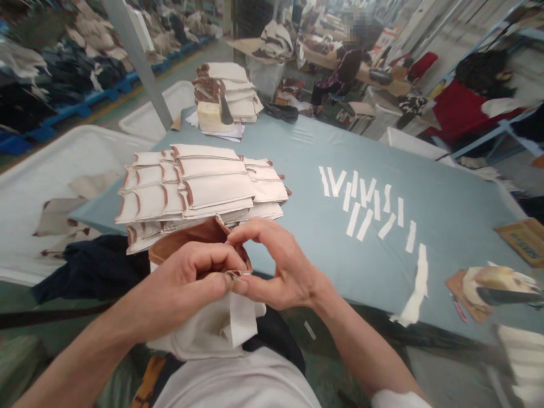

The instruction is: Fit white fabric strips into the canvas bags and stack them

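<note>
Between my two hands is a cream fabric piece (199, 328) with a brown lining or edge, perhaps a bag part; its exact kind is unclear. My left hand (191, 283) pinches its brown-trimmed edge between thumb and fingers. Close beside it, my right hand (276, 263) also grips that edge, its thumb almost touching the left thumb. The cream body hangs down over my lap. Just beyond my hands, stacks of similar cream pieces (216, 190) with brown edges lie on the blue-green table (306, 226).
Several white strips (352, 218) are scattered on the table's right half, with a longer white strip (419, 283) near its front edge. Pink-handled snips (459, 309) lie at the right. Another cream stack (232, 85) stands at the back. White bins (93, 141) flank the left. A seated person (340, 71) works beyond.
</note>
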Demonstrator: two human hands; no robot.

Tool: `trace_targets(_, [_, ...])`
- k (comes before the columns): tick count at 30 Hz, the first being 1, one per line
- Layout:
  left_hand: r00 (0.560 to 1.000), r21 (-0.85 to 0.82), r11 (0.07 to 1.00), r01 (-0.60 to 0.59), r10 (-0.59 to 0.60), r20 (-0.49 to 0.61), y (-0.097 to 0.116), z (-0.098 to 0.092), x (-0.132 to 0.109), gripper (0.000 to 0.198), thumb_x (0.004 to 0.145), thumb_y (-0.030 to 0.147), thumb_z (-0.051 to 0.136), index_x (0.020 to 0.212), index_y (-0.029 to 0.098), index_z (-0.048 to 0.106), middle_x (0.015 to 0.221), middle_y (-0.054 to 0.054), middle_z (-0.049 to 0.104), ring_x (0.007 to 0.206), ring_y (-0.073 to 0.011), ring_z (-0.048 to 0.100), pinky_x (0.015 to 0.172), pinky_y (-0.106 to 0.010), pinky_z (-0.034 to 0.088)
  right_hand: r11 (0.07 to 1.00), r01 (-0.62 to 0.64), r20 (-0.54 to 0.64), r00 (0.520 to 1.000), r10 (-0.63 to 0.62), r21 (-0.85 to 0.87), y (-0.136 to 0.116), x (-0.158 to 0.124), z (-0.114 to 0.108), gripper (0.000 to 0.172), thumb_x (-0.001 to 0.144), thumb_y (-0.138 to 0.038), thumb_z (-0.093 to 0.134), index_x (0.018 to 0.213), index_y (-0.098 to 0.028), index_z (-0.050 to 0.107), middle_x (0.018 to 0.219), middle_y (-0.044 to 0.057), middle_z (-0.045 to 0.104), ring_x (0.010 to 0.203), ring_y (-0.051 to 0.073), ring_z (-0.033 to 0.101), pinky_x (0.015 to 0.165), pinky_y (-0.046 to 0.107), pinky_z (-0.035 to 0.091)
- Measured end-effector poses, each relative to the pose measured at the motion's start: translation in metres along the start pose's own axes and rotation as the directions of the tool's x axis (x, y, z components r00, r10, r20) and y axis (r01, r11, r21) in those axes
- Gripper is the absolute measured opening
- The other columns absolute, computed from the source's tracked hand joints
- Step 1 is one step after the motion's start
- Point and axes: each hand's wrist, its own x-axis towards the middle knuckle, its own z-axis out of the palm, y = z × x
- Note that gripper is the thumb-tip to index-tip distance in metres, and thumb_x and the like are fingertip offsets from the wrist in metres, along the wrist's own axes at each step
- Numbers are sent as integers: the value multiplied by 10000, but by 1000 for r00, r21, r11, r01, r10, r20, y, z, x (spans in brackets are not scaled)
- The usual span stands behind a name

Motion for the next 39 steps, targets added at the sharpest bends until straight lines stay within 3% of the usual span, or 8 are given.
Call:
trace_targets(4, [994,133,990,-47,59,-88,4,-5,-12,207,849,261,651,718,232,808,699,-9,776,631,-192,672,551,-227,474,981,146,195,974,-119,-128,7,19,4,419,1008,-580,625,741,-260,577,628,-31,600,650,178,570,830,369,500])
trace_targets(9, [977,210,977,-28,72,-202,6,-8,-25,169,842,255,651,707,237,750,634,31,709,566,-160,610,504,-210,438,995,49,356,934,-16,-84,2,24,5,448,1027,-509,595,677,-247,497,607,-52,500,574,128,454,592,275,320])
trace_targets(13, [972,263,965,-17,78,-223,5,-10,-27,119,852,259,671,755,242,738,637,38,708,550,-159,611,489,-210,435,999,-34,393,919,28,9,-2,28,1,445,1017,-458,620,661,-233,476,597,-71,432,548,101,393,543,253,255])
trace_targets(17, [946,381,917,-122,223,-234,1,-9,-28,137,859,191,635,811,255,747,677,44,765,564,-155,669,537,-208,468,995,-101,376,922,88,14,1,25,4,406,1009,-407,625,673,-225,487,597,-75,427,558,97,386,550,251,244])
trace_targets(19, [925,441,881,-170,297,-236,-1,-7,-30,150,877,171,641,869,264,759,715,52,786,578,-144,696,561,-199,482,977,-178,356,926,126,117,4,20,9,393,996,-402,633,684,-225,473,600,-81,400,556,91,358,544,243,238])
trace_targets(24, [897,508,821,-260,400,-187,-6,-2,-32,176,913,147,641,924,281,753,755,73,795,591,-117,730,584,-178,493,810,-389,364,901,236,438,4,4,20,384,946,-411,685,695,-231,457,607,-93,340,550,84,287,502,222,232])
trace_targets(32, [859,623,717,-312,493,-137,-12,5,-27,159,971,147,610,999,271,704,803,33,815,637,-157,770,629,-222,544,729,-456,251,890,381,509,-1,-7,30,215,865,-338,616,714,-223,516,584,-82,382,527,87,291,473,220,235])
trace_targets(39, [715,664,486,-569,692,105,-26,3,-25,296,1000,32,502,1218,188,628,671,23,629,523,-156,582,500,-285,414,345,-599,412,774,481,722,7,-24,41,286,753,-446,717,737,-195,579,627,-51,505,539,88,371,497,214,291])
